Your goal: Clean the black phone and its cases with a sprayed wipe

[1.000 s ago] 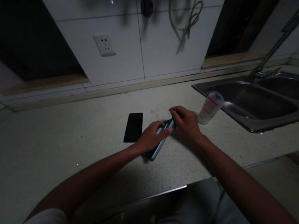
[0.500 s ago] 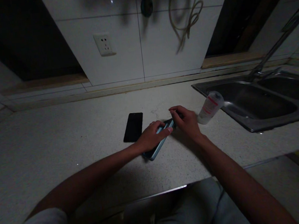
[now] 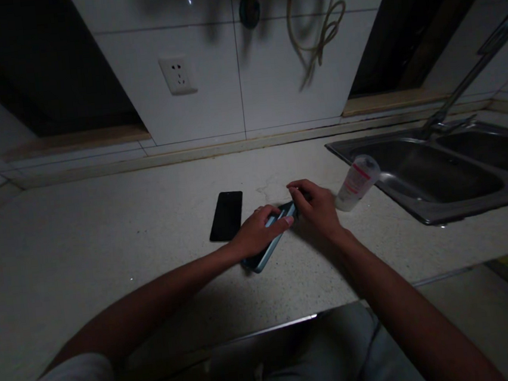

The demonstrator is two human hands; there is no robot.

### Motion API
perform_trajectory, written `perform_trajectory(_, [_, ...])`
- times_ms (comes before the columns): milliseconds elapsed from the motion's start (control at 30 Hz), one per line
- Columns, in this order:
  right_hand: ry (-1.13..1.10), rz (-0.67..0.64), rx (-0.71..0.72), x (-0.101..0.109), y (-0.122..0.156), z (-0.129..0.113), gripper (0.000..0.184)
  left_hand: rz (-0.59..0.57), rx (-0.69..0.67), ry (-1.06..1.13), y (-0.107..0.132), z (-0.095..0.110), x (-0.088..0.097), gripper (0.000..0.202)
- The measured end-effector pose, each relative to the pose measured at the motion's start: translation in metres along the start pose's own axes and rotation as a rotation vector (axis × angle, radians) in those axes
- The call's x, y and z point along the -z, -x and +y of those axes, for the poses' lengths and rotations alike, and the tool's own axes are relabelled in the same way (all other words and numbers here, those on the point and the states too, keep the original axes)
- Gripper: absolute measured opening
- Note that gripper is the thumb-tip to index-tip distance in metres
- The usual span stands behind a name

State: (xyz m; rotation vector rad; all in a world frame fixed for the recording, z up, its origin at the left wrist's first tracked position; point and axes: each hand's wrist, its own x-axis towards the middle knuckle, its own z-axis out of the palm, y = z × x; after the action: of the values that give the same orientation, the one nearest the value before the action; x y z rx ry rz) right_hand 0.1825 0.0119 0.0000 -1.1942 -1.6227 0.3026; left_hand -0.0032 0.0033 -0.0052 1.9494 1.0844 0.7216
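Observation:
My left hand [image 3: 258, 233] is closed over a phone in a light-blue case [image 3: 264, 259], which lies slanted on the counter. Its thumb rests across the near side, and the palm hides the middle of the phone. At the phone's far right end, my right hand [image 3: 321, 208] is closed, thumb and fingertips pinched together. What these fingers grip, if anything, is hidden. A second phone [image 3: 227, 216], black and dark-screened, lies flat just left of my left hand. Close to the right of my right hand leans a translucent plastic cup [image 3: 357, 183] with red print.
A speckled pale counter [image 3: 105, 229] runs along the tiled wall. On the right is a double steel sink [image 3: 432, 170] with a faucet [image 3: 442, 115]. The wall carries a power socket [image 3: 177, 75] and a hanging looped cord [image 3: 322, 37]. The counter's front edge [image 3: 271, 328] is close to my body.

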Motion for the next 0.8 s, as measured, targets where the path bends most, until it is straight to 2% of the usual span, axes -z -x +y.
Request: perform_trajectory(800, [0.001,-0.002,0.012,-0.0003,-0.0001,0.0025,0.023,0.0,0.019,-0.002,0.0006,0.0022,0.0008,0.049])
